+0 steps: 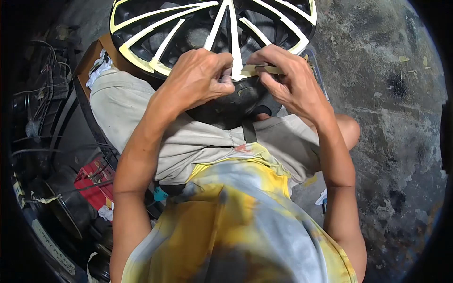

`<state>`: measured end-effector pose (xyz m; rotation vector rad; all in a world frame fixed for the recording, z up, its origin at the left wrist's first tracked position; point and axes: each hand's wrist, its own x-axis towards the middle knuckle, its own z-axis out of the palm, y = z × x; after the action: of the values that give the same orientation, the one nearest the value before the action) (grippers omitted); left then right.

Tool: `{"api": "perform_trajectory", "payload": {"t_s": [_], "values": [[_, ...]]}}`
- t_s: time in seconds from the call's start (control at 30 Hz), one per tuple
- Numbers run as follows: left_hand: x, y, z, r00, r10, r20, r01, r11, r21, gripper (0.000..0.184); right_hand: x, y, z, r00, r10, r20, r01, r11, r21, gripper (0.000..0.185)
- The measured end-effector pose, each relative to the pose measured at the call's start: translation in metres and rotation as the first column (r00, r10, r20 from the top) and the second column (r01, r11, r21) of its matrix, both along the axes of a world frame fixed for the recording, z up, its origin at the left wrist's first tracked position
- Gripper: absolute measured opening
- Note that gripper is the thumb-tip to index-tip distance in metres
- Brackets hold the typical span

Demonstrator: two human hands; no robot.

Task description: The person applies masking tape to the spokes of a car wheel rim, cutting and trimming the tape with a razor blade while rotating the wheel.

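Note:
A black wheel rim (141, 49) lies in front of my lap, its spokes and outer edge lined with pale masking tape (236, 63). My left hand (198, 78) rests at the near edge of the rim, thumb and fingers pinched together by the lower end of the middle spoke. What sits between those fingertips is hidden. On the other side of that spoke, my right hand (292, 80) has its thumb and forefinger closed on a strip of masking tape (247, 71), which runs along the rim's near edge. Beneath the hands, a dark rounded surface (240, 96) shows.
A cardboard box (85, 63) with crumpled white paper (100, 66) stands left of the wheel. Further left are a red container (94, 181), cables and other dark wheels (59, 203). Stained concrete floor (387, 118) lies to the right, with a white scrap (322, 197) near my right arm.

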<state>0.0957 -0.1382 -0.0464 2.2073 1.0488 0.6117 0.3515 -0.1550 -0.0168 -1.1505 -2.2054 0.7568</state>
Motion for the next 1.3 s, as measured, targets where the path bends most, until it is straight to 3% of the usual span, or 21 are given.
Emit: {"api": "perform_trajectory", "payload": {"t_s": [0.1, 0.2, 0.23, 0.27, 0.33, 0.47, 0.57, 0.8, 0.9, 1.1, 1.3], "values": [[-0.003, -0.013, 0.014, 0.995, 0.066, -0.074, -0.069, 0.997, -0.038, 0.018, 0.000, 0.008, -0.001, 0.996, 0.094, 0.004, -0.094, 0.996, -0.007, 0.022], [-0.008, -0.026, 0.018, 0.993, 0.112, -0.026, -0.114, 0.988, -0.103, 0.018, 0.001, 0.025, -0.011, 0.972, 0.231, 0.038, -0.233, 0.971, 0.061, 0.024], [-0.008, -0.034, 0.024, 0.991, 0.130, -0.025, -0.132, 0.973, -0.188, 0.019, 0.001, 0.030, -0.011, 0.965, 0.261, 0.036, -0.261, 0.965, -0.003, 0.024], [-0.012, -0.039, 0.028, 0.999, 0.052, -0.007, -0.053, 0.986, -0.159, 0.021, 0.001, 0.035, -0.010, 0.954, 0.297, 0.039, -0.297, 0.955, -0.005, 0.024], [-0.013, -0.053, 0.019, 0.996, 0.081, 0.028, -0.076, 0.987, -0.141, 0.022, 0.002, 0.044, -0.009, 0.930, 0.366, 0.045, -0.366, 0.931, -0.012, 0.024], [0.000, -0.082, 0.010, 0.936, 0.264, 0.235, -0.240, 0.963, -0.126, 0.021, -0.001, 0.057, -0.010, 0.899, 0.430, 0.078, -0.432, 0.902, -0.004, 0.024], [0.000, -0.088, -0.001, 0.928, 0.271, 0.254, -0.274, 0.961, -0.024, 0.020, -0.003, 0.060, -0.007, 0.890, 0.446, 0.094, -0.447, 0.894, -0.016, 0.024], [0.005, -0.088, -0.003, 0.942, 0.245, 0.231, -0.251, 0.968, -0.003, 0.023, -0.005, 0.068, -0.005, 0.866, 0.495, 0.064, -0.492, 0.869, -0.060, 0.023], [0.007, -0.088, -0.002, 0.946, 0.244, 0.212, -0.245, 0.969, -0.020, 0.024, -0.004, 0.072, -0.010, 0.855, 0.506, 0.109, -0.509, 0.861, 0.001, 0.025], [0.005, -0.087, -0.005, 0.953, 0.223, 0.204, -0.237, 0.971, 0.042, 0.021, -0.004, 0.079, -0.008, 0.855, 0.518, 0.032, -0.507, 0.846, -0.162, 0.024], [0.005, -0.087, -0.006, 0.955, 0.217, 0.201, -0.228, 0.973, 0.032, 0.021, -0.003, 0.078, -0.007, 0.832, 0.554, 0.026, -0.549, 0.829, -0.109, 0.024]]}}
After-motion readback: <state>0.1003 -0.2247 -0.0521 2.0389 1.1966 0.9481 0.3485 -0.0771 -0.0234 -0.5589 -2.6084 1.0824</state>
